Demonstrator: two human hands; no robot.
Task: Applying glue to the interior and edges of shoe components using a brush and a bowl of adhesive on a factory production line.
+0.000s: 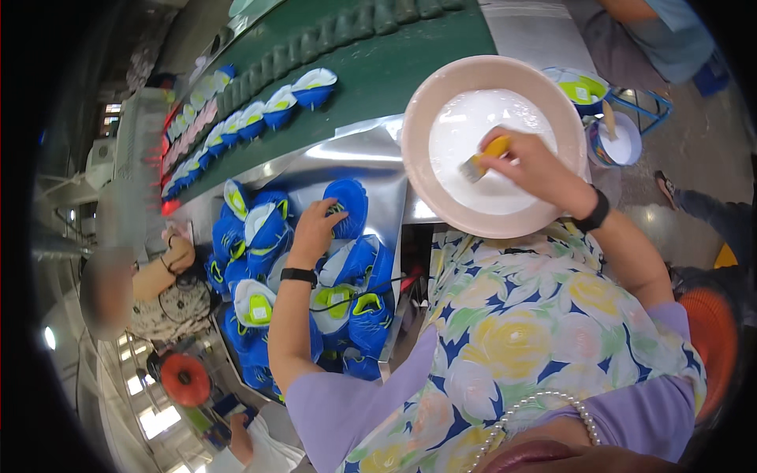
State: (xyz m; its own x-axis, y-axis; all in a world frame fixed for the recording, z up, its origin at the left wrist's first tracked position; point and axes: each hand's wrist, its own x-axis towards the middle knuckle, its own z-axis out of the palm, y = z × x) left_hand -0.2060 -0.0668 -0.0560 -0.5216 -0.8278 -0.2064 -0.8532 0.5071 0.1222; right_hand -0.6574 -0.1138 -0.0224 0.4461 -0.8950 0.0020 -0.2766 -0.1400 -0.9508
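My right hand (528,165) is closed round a brush (475,167) with a yellow handle. Its pale bristles are over the white liquid (457,130) in a large pale pink basin (418,146); whether they touch the liquid I cannot tell. To the left, my left hand (314,230) has its fingers at the opening of a blue shoe upper (355,205), gripping it. That upper lies at the top of a heap of blue shoe uppers (264,232) with white and lime linings, heaped on a metal surface.
A green conveyor belt (355,59) carries a row of blue uppers (277,110) and a row of dark, rounded pieces (315,43). Right of the basin stand a bucket of white liquid (619,142) and another upper (579,88). A co-worker's arm (165,268) is at the left.
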